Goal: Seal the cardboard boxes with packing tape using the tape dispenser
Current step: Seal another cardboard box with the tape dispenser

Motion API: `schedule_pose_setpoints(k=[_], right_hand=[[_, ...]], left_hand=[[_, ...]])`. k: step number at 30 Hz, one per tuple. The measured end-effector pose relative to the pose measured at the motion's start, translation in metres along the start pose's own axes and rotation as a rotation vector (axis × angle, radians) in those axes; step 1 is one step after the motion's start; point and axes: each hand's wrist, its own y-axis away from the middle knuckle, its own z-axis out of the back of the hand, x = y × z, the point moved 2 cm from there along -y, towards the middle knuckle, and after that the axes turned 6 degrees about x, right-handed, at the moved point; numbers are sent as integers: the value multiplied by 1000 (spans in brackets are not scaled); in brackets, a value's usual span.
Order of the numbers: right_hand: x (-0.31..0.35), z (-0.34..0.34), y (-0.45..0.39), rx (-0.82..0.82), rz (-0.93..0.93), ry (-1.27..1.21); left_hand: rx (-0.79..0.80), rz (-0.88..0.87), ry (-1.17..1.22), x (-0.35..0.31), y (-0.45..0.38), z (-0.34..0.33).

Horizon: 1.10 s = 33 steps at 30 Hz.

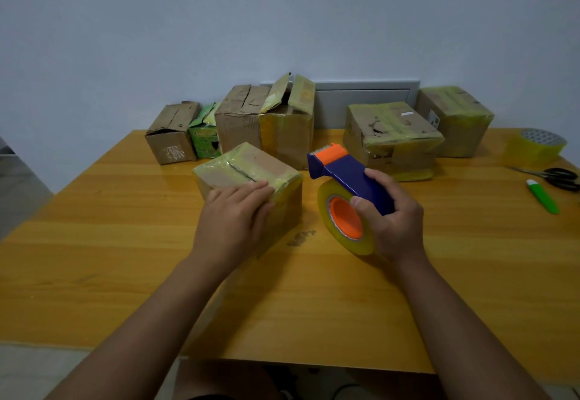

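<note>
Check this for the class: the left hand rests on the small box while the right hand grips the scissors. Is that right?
Not quite. In the head view the right hand grips the tape dispenser; the scissors lie untouched at the table's right. The left hand does rest on the small box.

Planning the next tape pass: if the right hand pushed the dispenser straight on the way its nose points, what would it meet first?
Probably the tall open-flapped box behind the box under the left hand; the right hand's tape dispenser points up-left, though depth is unclear.
</note>
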Motion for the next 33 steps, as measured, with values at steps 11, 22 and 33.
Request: schedule_pose_setpoints(k=[11,22,33], right_hand=[[-2,0,0,5,10,3],[-1,-1,-2,4,13,2],[-3,0,0,7,34,6]], left_hand=[[120,152,-200,-24,-7,1],[484,86,-29,0,-11,35],[262,182,7,-8,-16,8]])
